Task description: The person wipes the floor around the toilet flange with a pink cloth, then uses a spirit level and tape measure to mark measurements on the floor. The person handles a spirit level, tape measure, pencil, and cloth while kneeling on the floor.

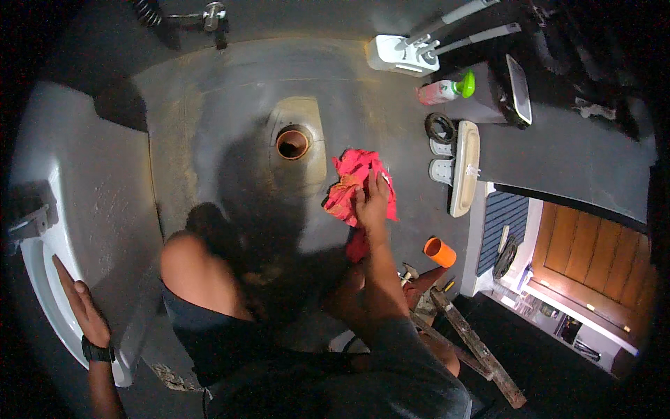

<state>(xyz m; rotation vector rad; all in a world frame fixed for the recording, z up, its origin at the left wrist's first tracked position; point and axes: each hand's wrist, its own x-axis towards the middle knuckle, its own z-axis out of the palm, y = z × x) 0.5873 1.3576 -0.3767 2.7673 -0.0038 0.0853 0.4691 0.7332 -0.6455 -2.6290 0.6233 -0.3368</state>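
My right hand (372, 202) grips a crumpled red cloth (347, 170) on the grey floor, with the fingers over its right part. A round brown pipe opening (293, 133) is set in a pale, roughly oblong patch (307, 112), just up and left of the cloth. At the left, my left hand (89, 311) lies with straightened fingers on the rim of a white basin (45, 283). My bare left knee (195, 272) shows between the two hands.
A brush holder (394, 57), spray bottle (440, 91), bin (481, 105) and oblong white piece (463, 174) line the right wall. An orange cylinder (438, 253), tools (408, 276) and wood strips (478, 349) lie lower right, beside a doorway (579, 265). A fitting (213, 17) sits up top.
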